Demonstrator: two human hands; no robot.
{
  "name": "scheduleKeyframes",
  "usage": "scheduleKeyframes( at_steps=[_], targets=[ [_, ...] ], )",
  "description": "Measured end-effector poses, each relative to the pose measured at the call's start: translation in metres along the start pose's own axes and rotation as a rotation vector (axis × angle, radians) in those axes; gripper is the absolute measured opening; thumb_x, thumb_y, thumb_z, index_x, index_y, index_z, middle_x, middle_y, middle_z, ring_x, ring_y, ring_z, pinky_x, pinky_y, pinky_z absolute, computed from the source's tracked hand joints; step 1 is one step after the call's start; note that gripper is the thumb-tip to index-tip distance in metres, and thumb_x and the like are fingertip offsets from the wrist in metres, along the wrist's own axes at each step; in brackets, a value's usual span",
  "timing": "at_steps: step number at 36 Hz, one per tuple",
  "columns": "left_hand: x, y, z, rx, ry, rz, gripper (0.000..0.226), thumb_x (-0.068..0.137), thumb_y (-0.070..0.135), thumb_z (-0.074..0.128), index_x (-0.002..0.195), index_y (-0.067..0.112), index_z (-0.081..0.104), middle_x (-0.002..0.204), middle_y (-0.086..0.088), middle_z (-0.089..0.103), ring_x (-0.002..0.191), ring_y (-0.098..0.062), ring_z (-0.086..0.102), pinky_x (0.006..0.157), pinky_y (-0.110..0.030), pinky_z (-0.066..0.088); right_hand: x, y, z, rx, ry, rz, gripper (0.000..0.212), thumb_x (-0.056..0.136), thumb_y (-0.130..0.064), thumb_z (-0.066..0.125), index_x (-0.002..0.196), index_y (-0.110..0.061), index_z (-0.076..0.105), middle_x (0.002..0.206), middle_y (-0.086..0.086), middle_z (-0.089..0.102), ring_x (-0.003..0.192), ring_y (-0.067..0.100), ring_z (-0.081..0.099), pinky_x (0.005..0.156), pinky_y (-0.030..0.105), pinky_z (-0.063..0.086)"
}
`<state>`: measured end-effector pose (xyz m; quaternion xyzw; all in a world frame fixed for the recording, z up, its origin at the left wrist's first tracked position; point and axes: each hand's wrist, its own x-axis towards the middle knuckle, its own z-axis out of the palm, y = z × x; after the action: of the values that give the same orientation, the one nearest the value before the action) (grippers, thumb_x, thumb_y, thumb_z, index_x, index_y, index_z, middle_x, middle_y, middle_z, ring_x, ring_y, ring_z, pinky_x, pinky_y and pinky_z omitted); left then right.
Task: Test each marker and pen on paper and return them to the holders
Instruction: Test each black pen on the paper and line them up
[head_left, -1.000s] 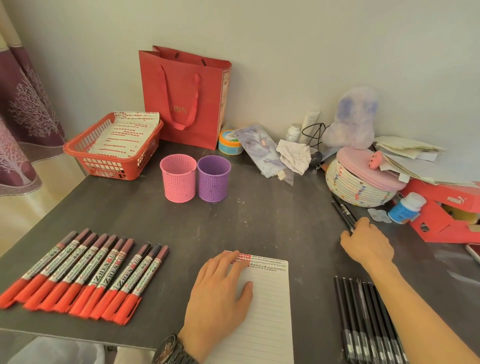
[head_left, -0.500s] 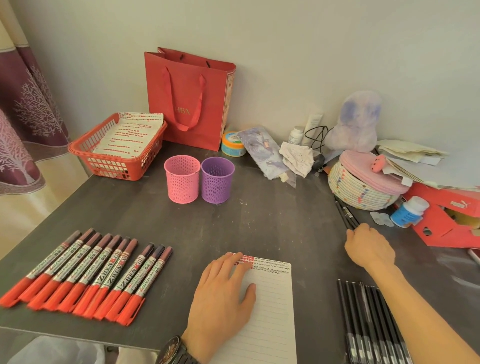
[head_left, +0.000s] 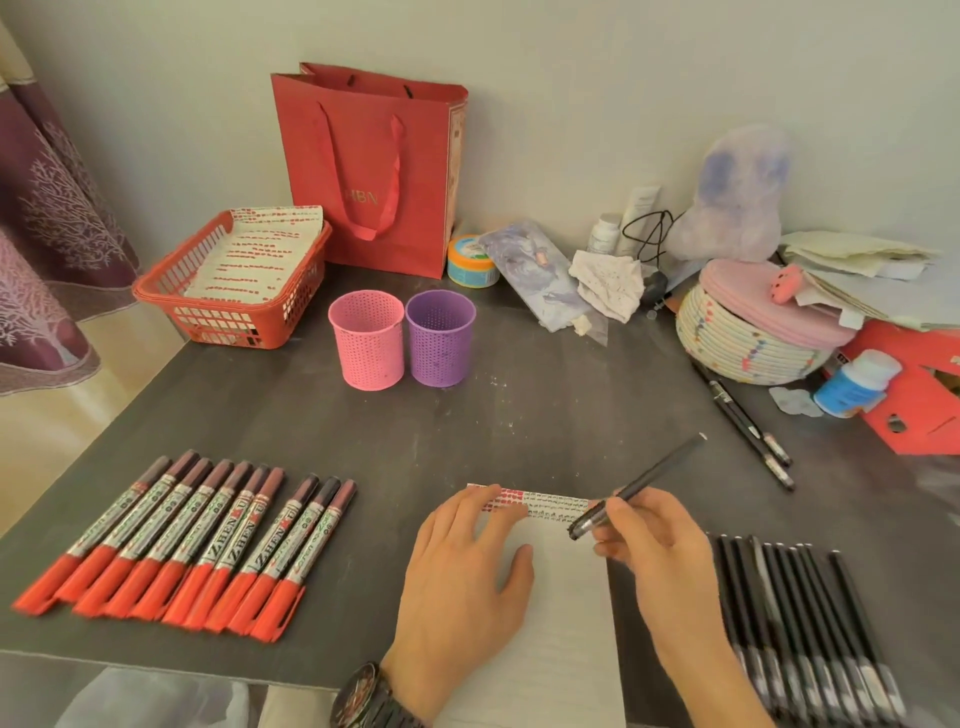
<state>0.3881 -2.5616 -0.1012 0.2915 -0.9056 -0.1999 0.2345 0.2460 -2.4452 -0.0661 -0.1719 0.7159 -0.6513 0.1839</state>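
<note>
Markers (head_left: 182, 540) left of paper (head_left: 561, 613); pens (head_left: 800, 623) right; holders (head_left: 402, 338) behind, side by side.

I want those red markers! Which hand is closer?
Left. The left hand rests on the paper beside the red markers; the right hand, holding a pen, is farther right.

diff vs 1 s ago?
The right hand drew back from the loose pens beside the woven basket to the notepad, now gripping a black pen. The left hand stays flat on the notepad; red markers, pink holder and purple holder unmoved.
</note>
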Motion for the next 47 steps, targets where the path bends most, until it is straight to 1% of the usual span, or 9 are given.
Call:
scheduleKeyframes(
  at_steps=[7,14,19,25,29,34,38,45,47],
  targets=[
    [-0.003,0.001,-0.007,-0.092,0.019,0.182,0.044,0.082,0.035,0.06,0.126,0.038,0.06,0.124,0.018,0.056,0.119,-0.008,0.05,0.1,-0.029,0.038,-0.029,0.012,0.009,0.033,-0.075,-0.106,0.029,0.091,-0.002,0.07,0.09,-0.031,0.072,0.084,0.003,0.075,0.071,0.013,0.069,0.062,0.021,0.056],
    [-0.003,0.001,0.002,-0.018,0.071,0.265,0.035,0.095,0.052,0.055,0.123,0.033,0.064,0.113,0.017,0.061,0.107,-0.009,0.055,0.093,-0.026,0.04,-0.031,0.011,0.007,0.047,-0.172,-0.115,0.018,0.085,-0.019,0.074,0.093,-0.035,0.074,0.089,0.0,0.076,0.075,0.01,0.068,0.063,0.02,0.053],
    [-0.002,0.0,0.002,0.028,0.098,0.341,0.023,0.101,0.04,0.05,0.115,0.031,0.066,0.097,0.018,0.064,0.092,-0.011,0.058,0.083,-0.029,0.042,-0.032,0.013,0.005,0.077,-0.219,-0.127,0.01,0.082,-0.022,0.072,0.087,-0.03,0.072,0.086,-0.001,0.074,0.073,0.009,0.063,0.065,0.019,0.049],
    [-0.002,0.005,-0.002,0.019,0.071,0.301,0.016,0.099,0.028,0.047,0.106,0.024,0.061,0.096,0.012,0.061,0.087,-0.014,0.056,0.076,-0.029,0.041,-0.03,0.015,0.005,0.082,-0.226,-0.127,0.006,0.088,-0.026,0.067,0.085,-0.025,0.071,0.071,0.0,0.066,0.062,0.009,0.057,0.058,0.02,0.047],
    [-0.002,0.007,-0.004,0.016,0.03,0.283,0.019,0.099,0.032,0.045,0.106,0.025,0.061,0.093,0.013,0.056,0.082,-0.012,0.051,0.069,-0.029,0.039,-0.031,0.015,0.005,0.055,-0.258,-0.123,0.007,0.087,-0.033,0.069,0.085,-0.028,0.073,0.07,0.003,0.069,0.063,0.007,0.062,0.06,0.016,0.048],
    [-0.002,0.007,-0.003,0.056,0.06,0.271,0.038,0.102,0.047,0.038,0.072,0.026,0.045,0.065,0.014,0.043,0.06,-0.008,0.032,0.059,-0.026,0.023,-0.031,0.015,0.005,0.038,-0.3,-0.11,0.01,0.09,-0.026,0.068,0.081,-0.025,0.073,0.071,0.005,0.071,0.065,0.007,0.063,0.063,0.015,0.048],
    [-0.002,0.008,-0.005,0.091,0.12,0.269,0.049,0.101,0.055,0.037,0.061,0.027,0.031,0.05,0.014,0.027,0.045,-0.009,0.019,0.051,-0.023,0.018,-0.031,0.014,0.005,0.059,-0.33,-0.083,0.015,0.091,-0.026,0.066,0.078,-0.022,0.072,0.07,0.002,0.071,0.066,0.008,0.063,0.063,0.015,0.048],
    [-0.004,0.008,-0.003,0.119,0.11,0.215,0.061,0.098,0.065,0.036,0.054,0.023,0.029,0.04,0.008,0.035,0.038,-0.012,0.022,0.042,-0.023,0.019,-0.031,0.014,0.008,0.108,-0.314,-0.067,0.021,0.092,-0.024,0.062,0.073,-0.021,0.069,0.065,-0.002,0.065,0.06,0.008,0.055,0.058,0.016,0.045],
    [-0.003,0.01,-0.006,0.109,0.122,0.184,0.064,0.096,0.069,0.034,0.053,0.023,0.026,0.039,0.01,0.03,0.038,-0.011,0.02,0.042,-0.021,0.012,-0.031,0.013,0.008,0.125,-0.296,-0.068,0.021,0.092,-0.023,0.061,0.074,-0.018,0.068,0.063,-0.002,0.062,0.058,0.009,0.052,0.056,0.018,0.044]
  ],
)
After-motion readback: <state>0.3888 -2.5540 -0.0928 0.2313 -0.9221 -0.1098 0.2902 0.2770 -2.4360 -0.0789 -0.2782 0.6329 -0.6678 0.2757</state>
